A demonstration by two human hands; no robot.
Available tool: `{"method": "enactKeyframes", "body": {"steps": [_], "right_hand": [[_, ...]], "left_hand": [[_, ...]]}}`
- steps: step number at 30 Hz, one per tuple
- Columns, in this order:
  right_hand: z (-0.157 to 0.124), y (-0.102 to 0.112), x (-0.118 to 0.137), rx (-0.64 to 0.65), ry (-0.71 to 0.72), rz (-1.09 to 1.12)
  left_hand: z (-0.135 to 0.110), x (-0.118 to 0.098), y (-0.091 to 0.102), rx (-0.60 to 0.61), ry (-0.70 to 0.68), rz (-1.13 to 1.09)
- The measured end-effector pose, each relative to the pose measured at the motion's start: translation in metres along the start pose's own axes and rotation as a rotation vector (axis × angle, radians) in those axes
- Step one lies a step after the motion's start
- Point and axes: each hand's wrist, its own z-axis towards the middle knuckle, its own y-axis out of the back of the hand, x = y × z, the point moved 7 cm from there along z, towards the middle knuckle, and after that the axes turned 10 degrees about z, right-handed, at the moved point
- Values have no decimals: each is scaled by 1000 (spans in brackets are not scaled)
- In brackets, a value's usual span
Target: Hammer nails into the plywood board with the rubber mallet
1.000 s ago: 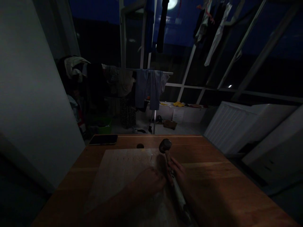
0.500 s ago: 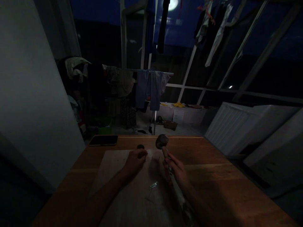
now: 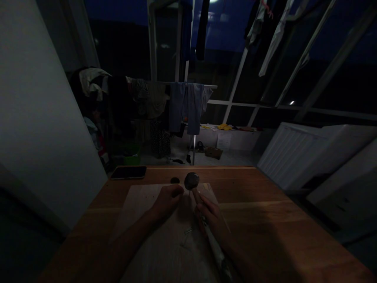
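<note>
My right hand [image 3: 210, 214] is wrapped round the handle of a hammer [image 3: 192, 181], whose dark, rounded head is raised over the far part of a pale wooden board [image 3: 147, 243]. My left hand [image 3: 169, 200] rests on the board just left of the hammer head, thumb and fingers pinched together. Whatever is between those fingertips is too small and dark to make out. A few thin, shiny nails [image 3: 188, 230] lie on the board between my forearms. Two small dark spots show on the board's far left part.
The board lies on a wooden table [image 3: 265, 228]. A phone [image 3: 129, 172] is at the table's far left corner, and a dark round object [image 3: 174, 180] sits just beyond the board. Behind the table stands a rack with hanging clothes [image 3: 194, 108]. A white ribbed panel [image 3: 294, 153] stands at right.
The hammer in my right hand has moved left and slightly down, closer to my left hand. My left hand keeps its pinch in about the same place. The view has tilted slightly.
</note>
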Motion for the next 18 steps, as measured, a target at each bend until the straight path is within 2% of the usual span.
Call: {"method": "enactKeyframes", "body": {"steps": [8,18], "right_hand": [[-2,-8,4,48,3,13],[-3,-17,7,116,2,10]], "left_hand": [[1,1,3,6,67,-30],[1,2,6,-3,73,-15]]}}
